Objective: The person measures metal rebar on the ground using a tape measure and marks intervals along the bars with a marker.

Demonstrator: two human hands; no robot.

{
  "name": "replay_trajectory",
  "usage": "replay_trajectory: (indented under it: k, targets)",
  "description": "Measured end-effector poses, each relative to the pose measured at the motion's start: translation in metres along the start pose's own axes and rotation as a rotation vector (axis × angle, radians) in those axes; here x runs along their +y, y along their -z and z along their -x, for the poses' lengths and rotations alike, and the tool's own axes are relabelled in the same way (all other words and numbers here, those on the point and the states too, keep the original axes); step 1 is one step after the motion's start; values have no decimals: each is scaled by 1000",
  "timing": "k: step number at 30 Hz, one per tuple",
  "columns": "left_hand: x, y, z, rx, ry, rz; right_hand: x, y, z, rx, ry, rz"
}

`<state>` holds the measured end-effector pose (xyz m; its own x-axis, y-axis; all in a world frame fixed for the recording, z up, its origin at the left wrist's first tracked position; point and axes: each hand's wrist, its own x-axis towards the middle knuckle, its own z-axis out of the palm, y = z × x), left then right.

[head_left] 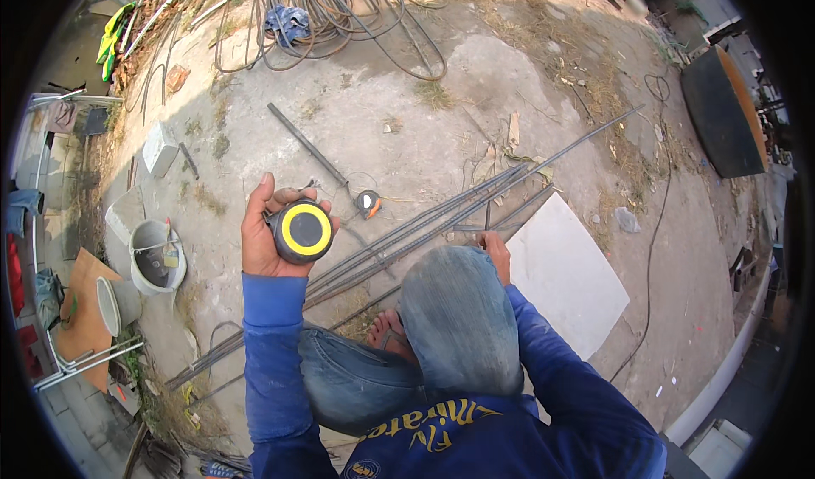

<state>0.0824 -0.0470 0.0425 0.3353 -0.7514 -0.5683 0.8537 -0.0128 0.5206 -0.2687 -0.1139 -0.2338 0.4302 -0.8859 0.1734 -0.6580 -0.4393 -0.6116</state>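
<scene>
My left hand (276, 233) is raised over the ground, its fingers curled around a tape measure (306, 233) with a round black case and a yellow ring. Beside my raised knee, my right hand (496, 254) is closed, partly hidden by the knee. A thin dark stick (487, 216) rises from its fingertips; its kind is not clear. Under and ahead of my hands, a bundle of long steel bars (424, 231) runs diagonally across the ground. A small round black thing (368, 203) with a white top and orange edge lies beyond, near a metal pipe (307, 143).
A white board (567, 275) lies to the right of the bars. Coiled bars (331, 12) with a blue cloth (287, 23) lie at the far side. To the left stand a bucket (144, 277) and a white block (158, 149). A cable (652, 275) crosses the right side.
</scene>
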Motion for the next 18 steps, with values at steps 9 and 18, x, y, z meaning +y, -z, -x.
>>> replay_trajectory:
  k: [9, 18]
  targets:
    - [-22, -35, -35, -388, 3, 29, -306, 147, -227, -21, 580, -392]
    - [-25, -36, -42, -295, 7, 189, -310, 114, -214, 12, 523, -483]
